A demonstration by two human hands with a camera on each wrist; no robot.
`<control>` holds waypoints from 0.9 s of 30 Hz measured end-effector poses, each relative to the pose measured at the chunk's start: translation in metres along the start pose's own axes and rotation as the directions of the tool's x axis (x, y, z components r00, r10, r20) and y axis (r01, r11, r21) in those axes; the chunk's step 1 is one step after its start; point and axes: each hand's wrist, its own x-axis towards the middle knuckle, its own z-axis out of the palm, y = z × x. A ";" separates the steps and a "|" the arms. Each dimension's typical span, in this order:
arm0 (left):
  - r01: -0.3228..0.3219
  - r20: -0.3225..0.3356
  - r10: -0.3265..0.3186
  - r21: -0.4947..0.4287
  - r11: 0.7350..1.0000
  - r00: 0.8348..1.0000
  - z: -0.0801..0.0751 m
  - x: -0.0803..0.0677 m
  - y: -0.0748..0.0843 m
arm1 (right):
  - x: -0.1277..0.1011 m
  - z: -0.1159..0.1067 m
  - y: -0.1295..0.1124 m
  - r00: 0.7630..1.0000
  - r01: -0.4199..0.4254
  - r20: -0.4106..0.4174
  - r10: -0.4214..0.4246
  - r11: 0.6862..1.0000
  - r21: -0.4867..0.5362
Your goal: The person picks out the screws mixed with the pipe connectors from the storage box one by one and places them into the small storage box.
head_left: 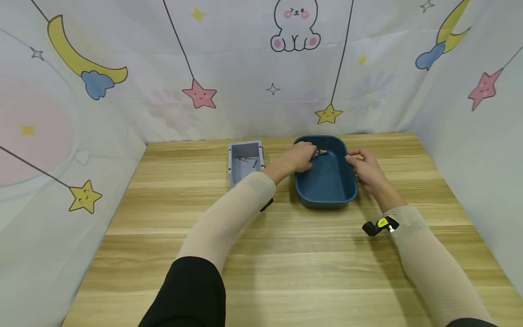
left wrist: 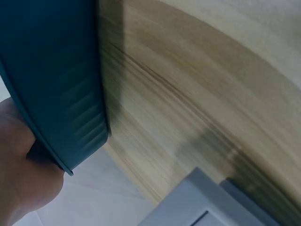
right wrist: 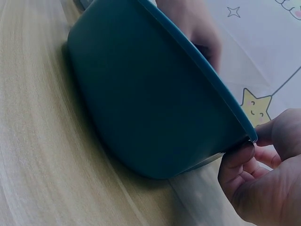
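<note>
A dark blue plastic basin (head_left: 327, 201) stands on the table right of centre. My left hand (head_left: 300, 156) reaches over its left rim, its fingers down inside beside small purple-and-yellow pieces (head_left: 321, 153). Whether these fingers hold a piece is hidden, both in the head view and behind the basin wall (left wrist: 56, 94) in the left wrist view. On the other side my right hand (head_left: 365, 169) pinches the basin's right rim between thumb and fingers, as the right wrist view shows at the rim's corner (right wrist: 249, 134).
Left of the basin, a grey open box (head_left: 246, 175) holds several thin, dark metal pieces (head_left: 254, 162). My left forearm passes over the table (head_left: 163, 213) close to this box. A printed cloth (head_left: 245, 118) hangs behind the table's back edge and along both sides.
</note>
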 end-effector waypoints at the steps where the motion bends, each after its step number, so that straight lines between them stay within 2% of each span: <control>1: 0.002 0.005 -0.002 0.024 1.000 1.000 0.000 0.000 0.001 | 0.000 0.000 0.000 1.000 0.002 -0.002 -0.002 1.000 0.000; 6: 0.030 0.040 -0.034 0.103 0.994 0.999 0.001 0.001 0.003 | -0.002 0.001 -0.002 1.000 0.015 -0.001 -0.015 1.000 -0.003; 12: 0.041 0.073 -0.053 0.149 0.988 0.996 0.003 0.004 0.007 | -0.001 0.000 -0.001 1.000 0.008 -0.001 -0.008 1.000 0.003; 21: 0.053 0.007 -0.056 0.208 0.977 0.998 0.008 0.005 0.010 | -0.003 0.000 -0.001 1.000 0.019 -0.007 -0.019 1.000 -0.023; 27: 0.081 -0.028 -0.077 0.205 0.975 0.997 0.012 0.007 0.012 | -0.003 0.001 0.000 0.999 0.030 -0.014 -0.030 0.999 -0.024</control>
